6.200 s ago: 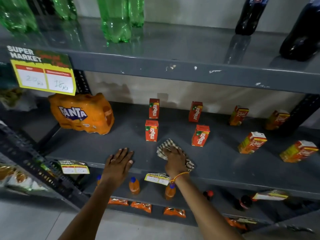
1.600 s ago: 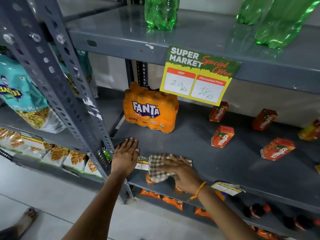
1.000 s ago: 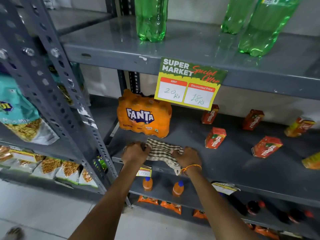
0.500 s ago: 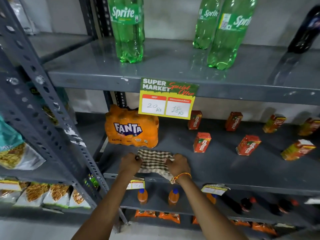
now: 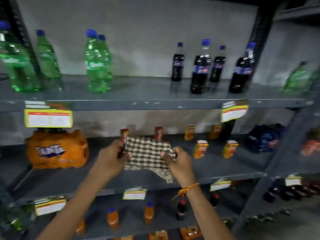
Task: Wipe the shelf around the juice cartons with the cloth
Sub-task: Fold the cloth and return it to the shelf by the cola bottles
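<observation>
cloth [image 5: 147, 154]: woven checked fabric, matt, limp, frayed-looking at its lower corner
shelf [image 5: 216, 166]: grey painted metal, dull sheen, chipped along the upper front edge
juice cartons [image 5: 200, 148]: printed card, slight gloss
Fanta pack [image 5: 56, 149]: glossy orange plastic wrap
price tags [image 5: 48, 117]: paper

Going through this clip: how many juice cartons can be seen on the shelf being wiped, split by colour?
red cartons: 2
yellow-orange cartons: 4
Total: 6 in view. The cloth, held up by the left hand and the right hand, may hide more.
</observation>
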Available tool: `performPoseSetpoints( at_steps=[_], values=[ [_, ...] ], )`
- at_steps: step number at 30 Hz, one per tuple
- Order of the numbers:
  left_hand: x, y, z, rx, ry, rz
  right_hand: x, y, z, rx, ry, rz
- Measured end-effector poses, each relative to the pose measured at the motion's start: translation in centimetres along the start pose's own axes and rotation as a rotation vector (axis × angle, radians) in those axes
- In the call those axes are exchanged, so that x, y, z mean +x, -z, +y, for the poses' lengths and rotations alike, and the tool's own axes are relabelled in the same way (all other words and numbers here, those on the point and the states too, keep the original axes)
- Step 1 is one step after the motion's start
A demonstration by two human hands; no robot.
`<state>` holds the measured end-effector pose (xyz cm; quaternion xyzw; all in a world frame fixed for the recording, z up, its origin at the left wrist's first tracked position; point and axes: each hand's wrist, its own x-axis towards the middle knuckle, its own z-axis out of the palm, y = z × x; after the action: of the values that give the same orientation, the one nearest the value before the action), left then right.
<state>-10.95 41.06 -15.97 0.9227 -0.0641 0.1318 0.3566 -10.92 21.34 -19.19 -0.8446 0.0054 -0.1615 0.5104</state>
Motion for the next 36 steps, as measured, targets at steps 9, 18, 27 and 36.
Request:
performPoseSetpoints(
  at_steps=[9, 18, 27, 36],
  values=[
    [0.9, -8.6, 21.6, -0.21, -0.226, 0.049, 2.4, 24.0, 1.6, -0.028, 0.051, 0.267],
    [8.0, -16.5, 36.3, -0.26, -0.388, 0.117, 12.6, 37.2, 2.1, -0.266, 0.052, 0.538],
    [18.2, -23.4, 41.9, -0.125, -0.359, 0.198, 24.1, 40.5, 3.5, -0.448, 0.003, 0.462],
    [21.6, -25.8, 41.4, 0.353, -0.25, 0.036, 27.7, 39.5, 6.9, -0.703, -0.07, 0.391]
  ],
)
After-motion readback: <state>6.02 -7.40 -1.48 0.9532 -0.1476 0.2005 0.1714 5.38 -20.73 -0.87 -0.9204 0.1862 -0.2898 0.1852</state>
